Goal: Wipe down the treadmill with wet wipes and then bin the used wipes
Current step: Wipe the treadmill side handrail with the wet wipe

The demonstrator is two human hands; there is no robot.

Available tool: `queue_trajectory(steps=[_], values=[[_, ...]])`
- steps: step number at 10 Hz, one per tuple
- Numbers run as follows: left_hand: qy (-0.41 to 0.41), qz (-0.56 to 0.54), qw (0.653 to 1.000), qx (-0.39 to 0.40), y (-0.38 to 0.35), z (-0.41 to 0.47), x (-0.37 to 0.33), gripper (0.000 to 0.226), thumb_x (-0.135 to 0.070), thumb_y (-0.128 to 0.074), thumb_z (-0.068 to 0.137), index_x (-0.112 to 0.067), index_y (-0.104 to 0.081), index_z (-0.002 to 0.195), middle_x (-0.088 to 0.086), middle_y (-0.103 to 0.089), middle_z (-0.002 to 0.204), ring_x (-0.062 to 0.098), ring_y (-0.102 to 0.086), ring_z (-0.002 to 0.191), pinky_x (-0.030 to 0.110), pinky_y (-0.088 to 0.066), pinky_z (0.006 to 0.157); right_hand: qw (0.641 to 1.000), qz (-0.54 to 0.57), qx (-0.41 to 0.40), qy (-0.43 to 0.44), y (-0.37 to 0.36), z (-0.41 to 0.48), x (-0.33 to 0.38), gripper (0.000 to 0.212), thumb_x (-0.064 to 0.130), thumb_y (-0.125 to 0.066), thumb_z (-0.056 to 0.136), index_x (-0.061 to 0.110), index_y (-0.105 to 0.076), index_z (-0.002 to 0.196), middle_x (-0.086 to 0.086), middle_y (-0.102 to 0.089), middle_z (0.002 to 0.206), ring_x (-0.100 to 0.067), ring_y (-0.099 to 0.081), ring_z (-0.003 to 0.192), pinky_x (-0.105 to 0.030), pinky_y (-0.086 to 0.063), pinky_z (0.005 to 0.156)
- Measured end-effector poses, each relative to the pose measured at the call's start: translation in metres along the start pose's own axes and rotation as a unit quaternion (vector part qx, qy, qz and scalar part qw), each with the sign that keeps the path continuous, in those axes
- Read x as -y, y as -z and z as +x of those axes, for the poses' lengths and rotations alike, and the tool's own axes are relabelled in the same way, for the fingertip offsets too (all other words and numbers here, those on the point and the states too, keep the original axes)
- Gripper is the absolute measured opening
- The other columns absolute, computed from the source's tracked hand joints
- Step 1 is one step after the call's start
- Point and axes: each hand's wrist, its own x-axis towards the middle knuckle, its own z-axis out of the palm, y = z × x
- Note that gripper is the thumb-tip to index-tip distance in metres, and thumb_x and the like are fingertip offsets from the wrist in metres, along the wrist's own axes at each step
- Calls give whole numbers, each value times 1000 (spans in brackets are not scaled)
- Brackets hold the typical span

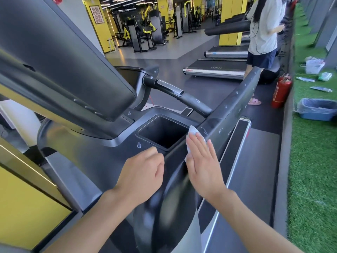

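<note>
- Right hand (pixel 202 161): palm down, fingers straight and close together, pressing a white wet wipe (pixel 193 132) flat against the inner face of the side handrail (pixel 235 105). The wipe shows past the fingertips and at the thumb side.
- Left hand (pixel 144 172): rests on the dark console deck of the treadmill (pixel 109 157), fingers loosely bent, holding nothing, just beside the square storage recess (pixel 162 132).
- Wipe position: at the foot of the handrail, touching the right rim of the recess.
- Neighbouring treadmill (pixel 213 70): red lettering on its silver side rail, too small to read.
- Poster (pixel 97 12) on the yellow pillar: rows of dark characters, not legible.
- Red fire extinguisher (pixel 281 92): upright on the floor by the turf edge; its label cannot be read.
- Blue bin (pixel 313 115) with a clear liner: on the green turf, well apart from the hands.
</note>
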Motion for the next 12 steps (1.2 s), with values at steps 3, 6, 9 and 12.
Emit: queue_trajectory(steps=[3, 6, 9, 12], values=[[-21, 5, 998, 55, -32, 62, -38, 43, -17, -34, 83, -9, -70, 105, -3, -64, 103, 18, -59, 95, 37, -55, 75, 962, 214, -42, -165, -30, -31, -10, 60, 38, -16, 103, 31, 19, 151, 21, 25, 159, -6, 12, 151, -42, -4, 124], [20, -14, 1000, 14, -39, 68, -41, 48, -25, -29, 80, -12, -74, 92, -5, -65, 88, 21, -60, 83, 41, -55, 64, 866, 377, 25, -328, -46, -43, -24, 43, 68, -37, 86, 26, -33, 86, 7, -28, 90, -15, -35, 81, -22, -30, 104], [14, -15, 1000, -3, -42, 67, -41, 44, -21, -30, 79, -11, -72, 89, -4, -66, 89, 22, -61, 83, 41, -55, 61, 807, 423, 42, -409, -31, -16, -20, 55, 60, -24, 100, 36, -25, 149, 11, -34, 151, -12, -36, 138, -31, -25, 111], [19, -28, 999, -15, -45, 64, -39, 43, -21, -30, 78, -14, -71, 91, -9, -65, 91, 17, -59, 82, 39, -53, 60, 823, 458, -50, -331, -34, -11, -8, 56, 46, -25, 93, 34, -11, 146, 30, -37, 121, 2, -38, 115, -40, -13, 124]])
